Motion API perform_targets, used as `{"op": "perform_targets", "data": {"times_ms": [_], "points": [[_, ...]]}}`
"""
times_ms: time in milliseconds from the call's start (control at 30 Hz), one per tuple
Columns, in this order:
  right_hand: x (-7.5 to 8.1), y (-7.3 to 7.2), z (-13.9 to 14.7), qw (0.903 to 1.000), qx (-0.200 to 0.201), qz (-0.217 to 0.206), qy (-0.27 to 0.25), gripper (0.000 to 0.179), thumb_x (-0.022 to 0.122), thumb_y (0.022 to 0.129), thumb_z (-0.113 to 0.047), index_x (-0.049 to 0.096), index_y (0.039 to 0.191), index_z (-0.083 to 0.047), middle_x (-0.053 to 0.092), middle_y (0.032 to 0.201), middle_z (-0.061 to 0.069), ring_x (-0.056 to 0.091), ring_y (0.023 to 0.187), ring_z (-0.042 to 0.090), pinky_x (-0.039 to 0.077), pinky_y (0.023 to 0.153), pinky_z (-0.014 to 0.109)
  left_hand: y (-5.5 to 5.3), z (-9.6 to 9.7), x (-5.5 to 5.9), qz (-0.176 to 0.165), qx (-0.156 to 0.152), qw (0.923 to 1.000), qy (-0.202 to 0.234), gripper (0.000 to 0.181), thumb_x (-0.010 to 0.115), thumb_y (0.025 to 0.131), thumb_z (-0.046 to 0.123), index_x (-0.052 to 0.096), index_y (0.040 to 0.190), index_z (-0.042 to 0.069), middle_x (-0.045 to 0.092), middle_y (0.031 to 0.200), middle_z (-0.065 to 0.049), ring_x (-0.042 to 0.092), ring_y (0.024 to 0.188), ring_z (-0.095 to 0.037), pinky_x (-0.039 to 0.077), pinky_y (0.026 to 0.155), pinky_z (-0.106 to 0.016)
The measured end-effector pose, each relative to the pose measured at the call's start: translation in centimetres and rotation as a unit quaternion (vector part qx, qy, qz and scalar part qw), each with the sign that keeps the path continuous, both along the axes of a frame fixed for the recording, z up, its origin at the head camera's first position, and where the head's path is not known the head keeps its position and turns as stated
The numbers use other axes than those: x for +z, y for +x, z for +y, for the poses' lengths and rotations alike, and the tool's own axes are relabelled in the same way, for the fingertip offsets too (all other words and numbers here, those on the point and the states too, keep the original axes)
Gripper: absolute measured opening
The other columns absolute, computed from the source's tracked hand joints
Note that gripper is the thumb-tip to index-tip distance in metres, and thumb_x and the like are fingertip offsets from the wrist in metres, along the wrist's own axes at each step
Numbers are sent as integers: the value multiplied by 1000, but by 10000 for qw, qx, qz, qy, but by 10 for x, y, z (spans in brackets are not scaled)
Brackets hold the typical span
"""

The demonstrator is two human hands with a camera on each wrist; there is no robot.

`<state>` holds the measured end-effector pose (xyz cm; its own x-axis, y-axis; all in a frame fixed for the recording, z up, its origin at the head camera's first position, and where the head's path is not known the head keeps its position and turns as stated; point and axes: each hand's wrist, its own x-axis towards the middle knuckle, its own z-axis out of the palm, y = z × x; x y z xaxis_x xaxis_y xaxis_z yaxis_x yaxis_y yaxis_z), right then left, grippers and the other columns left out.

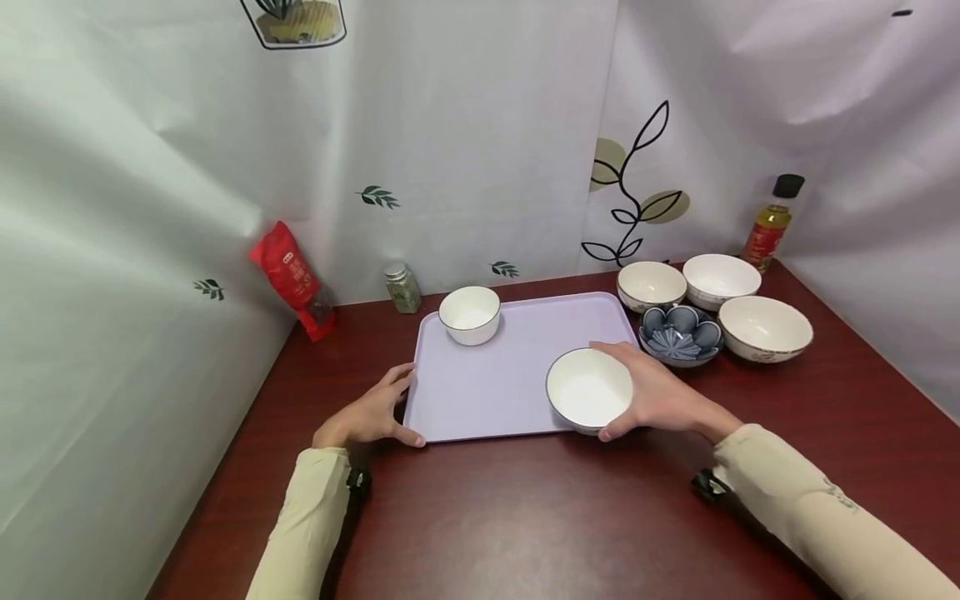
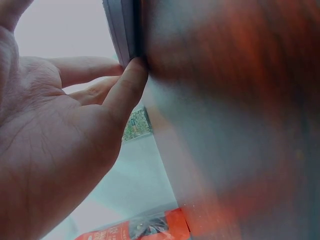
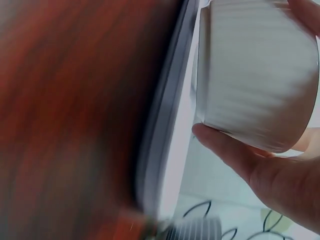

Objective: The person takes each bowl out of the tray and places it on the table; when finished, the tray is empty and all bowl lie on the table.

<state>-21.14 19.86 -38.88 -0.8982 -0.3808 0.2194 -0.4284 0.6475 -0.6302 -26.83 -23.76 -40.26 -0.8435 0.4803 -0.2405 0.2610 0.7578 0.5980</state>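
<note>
A white bowl with a thin dark rim [image 1: 588, 389] is in my right hand [image 1: 651, 392], with thumb and fingers spread around its right side. In the right wrist view, the ribbed outer wall of this bowl [image 3: 255, 75] sits close over the tray. My left hand [image 1: 369, 414] is at the left edge of the lavender tray [image 1: 495, 383]; its thumb lies by the near corner. The left wrist view has fairly straight fingers [image 2: 122, 95] touching the tray's edge. Another white bowl [image 1: 470, 315] stands at the tray's back left.
Right of the tray, three white bowls [image 1: 651, 284] cluster with a blue petal-patterned bowl [image 1: 681, 336]. An oil bottle [image 1: 768, 225] stands in the back right corner. A spice jar [image 1: 402, 288] and a red packet [image 1: 288, 275] are against the back and left walls.
</note>
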Motion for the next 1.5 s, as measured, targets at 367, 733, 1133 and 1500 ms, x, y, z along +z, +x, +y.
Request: {"op": "perform_targets", "data": {"times_ms": [367, 733, 1133, 1500], "points": [[0, 22, 51, 9988, -469, -156, -3, 117, 98, 51, -38, 44, 149, -4, 51, 142, 23, 49, 126, 37, 40, 100, 52, -2, 5, 2, 16, -55, 9999, -130, 119, 92, 70, 29, 20, 155, -12, 11, 165, -19, 41, 143, -49, 38, 117, -54], [-1, 40, 84, 9963, -845, -163, -9, 115, 98, 54, -32, 42, 151, -8, 49, 144, 21, 45, 119, 10, 31, 87, 8, 0, 2, 0, 39, -54, 10000, -74, 119, 92, 70, 30, 20, 155, -12, 11, 164, -20, 39, 143, -50, 37, 117, -55], [-8, 51, 116, 9938, -1068, -319, 34, 113, 97, 57, -27, 40, 153, -10, 48, 142, 25, 35, 106, -15, 28, 81, 3, 0, 1, -1, 16, -8, 10000, -62, 120, 92, 70, 30, 19, 155, -11, 11, 165, -19, 41, 142, -49, 38, 117, -54], [-16, 53, 153, 9934, -1099, -311, -72, 109, 95, 57, -15, 42, 151, -7, 50, 132, -7, 40, 100, -15, 30, 79, 6, 0, 0, -1, 95, -76, 9999, -70, 120, 92, 70, 31, 19, 155, -12, 11, 164, -20, 41, 142, -50, 38, 117, -54]]}}
